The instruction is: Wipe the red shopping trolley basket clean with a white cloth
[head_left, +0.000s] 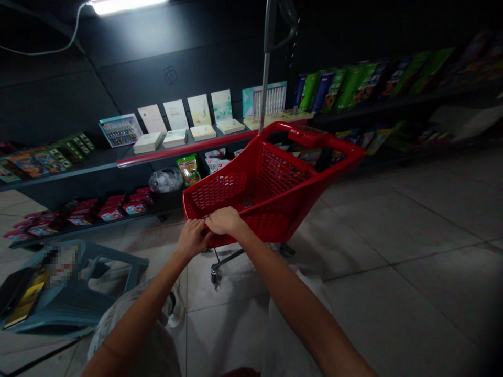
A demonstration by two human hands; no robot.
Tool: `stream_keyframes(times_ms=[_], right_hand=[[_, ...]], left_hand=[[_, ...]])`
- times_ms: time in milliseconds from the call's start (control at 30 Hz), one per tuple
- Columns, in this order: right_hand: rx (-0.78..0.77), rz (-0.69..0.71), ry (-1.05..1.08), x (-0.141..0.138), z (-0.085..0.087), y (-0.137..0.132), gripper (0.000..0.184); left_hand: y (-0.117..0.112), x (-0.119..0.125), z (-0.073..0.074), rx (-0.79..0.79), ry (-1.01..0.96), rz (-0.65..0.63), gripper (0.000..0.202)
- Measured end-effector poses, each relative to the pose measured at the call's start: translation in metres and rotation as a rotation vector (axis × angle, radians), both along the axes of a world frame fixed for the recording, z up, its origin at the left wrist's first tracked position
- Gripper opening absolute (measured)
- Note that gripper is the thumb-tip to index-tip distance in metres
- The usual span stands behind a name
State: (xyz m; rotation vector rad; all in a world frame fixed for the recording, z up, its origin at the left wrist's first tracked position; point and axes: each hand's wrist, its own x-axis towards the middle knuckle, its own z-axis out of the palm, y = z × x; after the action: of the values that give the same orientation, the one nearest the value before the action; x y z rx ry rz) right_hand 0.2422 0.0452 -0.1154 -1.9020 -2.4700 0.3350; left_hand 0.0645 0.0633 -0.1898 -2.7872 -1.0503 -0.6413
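Note:
A red plastic shopping cart [283, 222] on grey wheeled legs stands in front of me, its handle end turned away to the right. My left hand [192, 238] grips the near left corner of its rim, fingers curled over the edge. Right beside it, my right hand [223, 221] is closed over the same rim, thumb side toward the left hand. The fingertips of both hands are partly hidden behind the rim. Through the holes in the cart's walls no goods can be made out inside its basket.
A dark shelf [173, 152] behind the cart carries notebooks [202, 131] and boxed pen sets [121, 131]. Red packs [112, 208] lie on the lower shelf. Green and blue bags [346, 86] line the right. A blue-grey plastic stool [74, 309] with items on it stands close at left.

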Motion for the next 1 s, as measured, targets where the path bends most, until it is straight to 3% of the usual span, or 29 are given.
stream_keyframes(times_ms=[100, 200, 267, 367, 467, 567, 700, 1000], right_hand=[[0.120, -0.052, 0.018, 0.001, 0.000, -0.008, 0.055], [0.247, -0.017, 0.007, 0.015, 0.004, -0.020, 0.053], [0.279, -0.053, -0.025, 0.040, 0.010, -0.027, 0.048], [0.359, -0.246, -0.075, 0.094, 0.021, -0.038, 0.043], [0.598, -0.433, -0.043, 0.147, 0.024, -0.048, 0.041], [0.764, -0.521, 0.007, 0.169, 0.020, -0.056, 0.035], [0.799, -0.476, 0.016, 0.150, 0.008, -0.062, 0.031], [0.702, -0.201, 0.336, 0.058, -0.026, -0.066, 0.035]], left_hand=[[0.001, -0.002, 0.000, 0.023, 0.030, -0.006, 0.020], [0.000, -0.003, 0.001, 0.059, 0.033, -0.018, 0.021], [-0.001, -0.005, 0.002, 0.077, 0.038, -0.017, 0.023], [-0.001, -0.008, 0.004, 0.085, 0.040, -0.005, 0.027], [0.000, -0.013, 0.005, 0.077, 0.039, -0.002, 0.029], [0.001, -0.014, 0.005, 0.075, 0.029, 0.001, 0.030], [0.000, -0.013, 0.005, 0.063, 0.009, 0.008, 0.030], [-0.002, -0.014, 0.003, 0.059, -0.024, 0.007, 0.031]])
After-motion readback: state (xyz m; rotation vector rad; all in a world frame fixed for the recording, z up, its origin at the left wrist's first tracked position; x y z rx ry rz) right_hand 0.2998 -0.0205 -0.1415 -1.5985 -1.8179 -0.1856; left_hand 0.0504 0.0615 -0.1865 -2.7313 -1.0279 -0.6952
